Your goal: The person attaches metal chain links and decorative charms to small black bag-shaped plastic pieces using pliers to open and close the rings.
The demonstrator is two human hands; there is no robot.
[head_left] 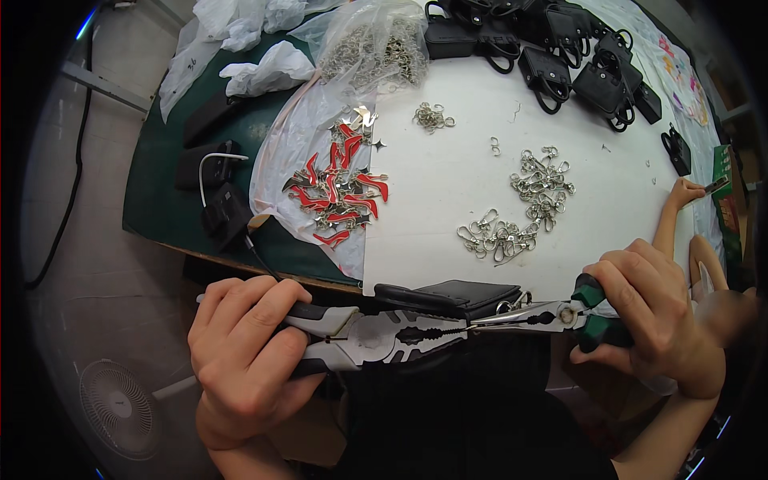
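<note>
My left hand (254,344) is closed around the grey and black handles of large combination pliers (370,339). In my right hand (654,308) are needle-nose pliers (552,317) with green and black grips. The two tools' tips meet in front of me, near the table's front edge; anything small between them is too fine to make out. Just behind the jaws lies a black card-holder-like case (472,296), with a metal ring (512,305) by its right end. Silver swivel clasps (502,242) are heaped on the white board beyond, and more clasps (544,188) lie behind those.
Red high-heel charms (332,188) cover plastic sheeting at left. Small metal rings (432,118), a bag of metal fittings (376,48) and black strapped cases (552,68) sit farther back. Another person's hand (686,193) is at right. A black charger-like box (227,214) has a cable.
</note>
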